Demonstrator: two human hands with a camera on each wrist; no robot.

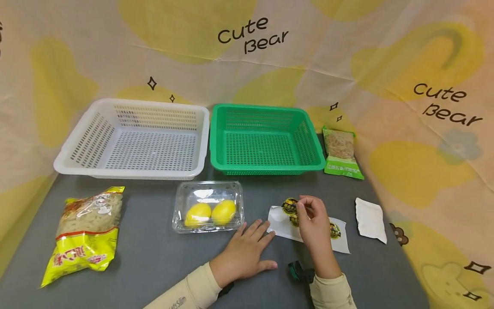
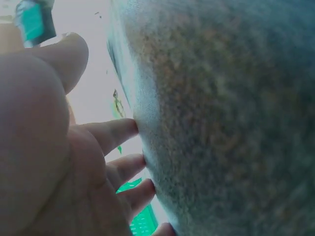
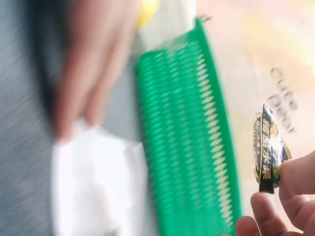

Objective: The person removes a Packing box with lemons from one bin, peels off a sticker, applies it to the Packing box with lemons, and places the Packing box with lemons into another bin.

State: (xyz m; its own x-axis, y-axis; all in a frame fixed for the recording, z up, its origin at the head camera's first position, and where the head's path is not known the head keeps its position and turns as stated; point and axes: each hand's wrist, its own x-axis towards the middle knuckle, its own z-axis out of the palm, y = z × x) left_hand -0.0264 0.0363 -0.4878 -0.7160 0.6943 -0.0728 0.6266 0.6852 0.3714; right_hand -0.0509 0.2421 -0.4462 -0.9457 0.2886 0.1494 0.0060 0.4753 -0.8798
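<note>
Right hand pinching sticker, green basket beyond

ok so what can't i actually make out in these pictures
- Head view: part of the white paper sheet, covered by the bare right hand.
- Head view: fine print on the round black-and-gold sticker it pinches, too small to read.
- Right wrist view: whether the bare left hand touches the sheet; blur hides it.
- Right wrist view: one end of the green perforated plastic basket, cut off by the bottom edge.
</note>
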